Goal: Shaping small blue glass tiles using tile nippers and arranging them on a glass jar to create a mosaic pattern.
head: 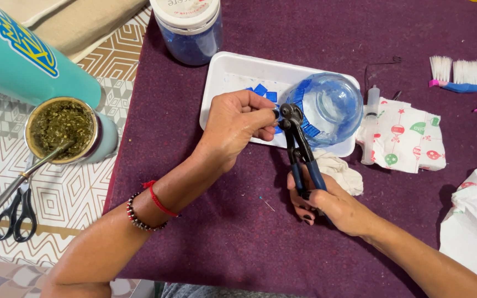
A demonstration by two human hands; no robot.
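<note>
Right hand (327,201) closed around the blue handles of black wheeled nippers (298,144). Left hand (238,124) pinches a small blue tile piece (276,113) at the nipper head, fingers curled. Both over white rectangular foam tray (230,74) on purple felt cloth (227,232); clear glass bowl (329,105) with blue tiles just beside. Crumpled white rag (340,171) under the handles.

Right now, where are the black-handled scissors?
In the head view, the scissors lie at the far left on the patterned tablecloth, just below the green-filled metal cup, off the purple mat.
</note>
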